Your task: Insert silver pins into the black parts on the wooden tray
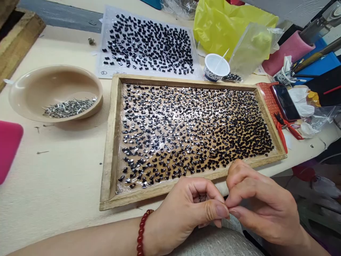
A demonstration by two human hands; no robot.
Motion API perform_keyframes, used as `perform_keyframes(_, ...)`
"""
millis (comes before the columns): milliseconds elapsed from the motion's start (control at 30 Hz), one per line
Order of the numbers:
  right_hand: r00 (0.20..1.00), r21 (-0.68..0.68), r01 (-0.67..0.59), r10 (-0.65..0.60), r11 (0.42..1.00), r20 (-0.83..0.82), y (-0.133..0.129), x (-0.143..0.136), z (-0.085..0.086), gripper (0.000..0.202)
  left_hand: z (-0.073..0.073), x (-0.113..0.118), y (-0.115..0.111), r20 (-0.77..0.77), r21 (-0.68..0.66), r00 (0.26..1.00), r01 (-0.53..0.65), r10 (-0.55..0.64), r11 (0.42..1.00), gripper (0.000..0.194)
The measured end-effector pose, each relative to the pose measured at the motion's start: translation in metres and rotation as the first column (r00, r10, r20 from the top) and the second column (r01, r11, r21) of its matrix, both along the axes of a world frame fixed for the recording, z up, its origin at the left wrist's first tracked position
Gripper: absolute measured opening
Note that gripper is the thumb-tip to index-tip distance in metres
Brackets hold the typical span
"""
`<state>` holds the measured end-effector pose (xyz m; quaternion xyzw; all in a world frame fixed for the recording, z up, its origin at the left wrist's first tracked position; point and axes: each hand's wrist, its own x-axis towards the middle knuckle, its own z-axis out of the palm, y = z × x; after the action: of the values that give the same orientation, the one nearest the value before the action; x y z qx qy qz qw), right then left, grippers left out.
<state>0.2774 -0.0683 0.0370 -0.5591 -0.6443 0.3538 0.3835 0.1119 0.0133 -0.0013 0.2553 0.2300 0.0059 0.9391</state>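
Note:
My left hand (195, 206), with a red bead bracelet (141, 231) at its wrist, is closed; something small and dark shows inside its curled fingers. Thumb and forefinger of my right hand (262, 206) are pinched together, meeting the left fingertips. What lies between the fingertips is too small to name. Both hands are just in front of the near edge of a wooden-framed tray (109, 160), filled with rows of small black pieces (191, 128), many with shiny heads. A beige bowl (55, 81) at the left holds metal pins (70, 107).
Behind the tray lies a white sheet (106, 42) with black pieces, beside a small cup (216, 65) and a yellow bag (226, 25). Red-handled pliers (286, 126) and a phone (285, 101) lie at the right. A pink object (9, 149) sits far left.

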Motion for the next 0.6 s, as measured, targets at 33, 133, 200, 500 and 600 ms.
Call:
perform_keyframes(33, 1.000, -0.016, 0.013, -0.013, 1.000, -0.022, 0.000, 0.000, -0.001, 0.010, 0.001, 0.000, 0.001, 0.016, 0.004, 1.000, -0.006, 0.006, 1.000, 0.032)
perform_keyframes(133, 0.997, -0.068, 0.019, -0.024, 0.998, -0.075, -0.002, -0.001, -0.002, 0.008, 0.003, 0.001, 0.003, 0.040, 0.020, 0.999, -0.017, 0.017, 1.000, 0.031)
perform_keyframes(200, 0.997, -0.063, 0.012, -0.017, 0.998, -0.071, -0.002, 0.000, -0.003, 0.007, 0.003, 0.001, 0.003, 0.050, 0.036, 0.999, -0.006, 0.004, 0.999, 0.033)
perform_keyframes(500, 0.734, 0.278, 0.265, -0.380, 0.923, 0.563, 0.017, 0.023, -0.035, 0.008, -0.005, 0.005, -0.008, 0.148, -0.056, 0.988, -0.041, 0.049, 0.998, 0.022)
perform_keyframes(600, 0.685, 0.297, 0.208, -0.355, 0.932, 0.636, 0.017, 0.025, -0.040, 0.007, -0.007, 0.004, -0.009, 0.164, -0.116, 0.986, -0.016, 0.035, 0.993, 0.020)
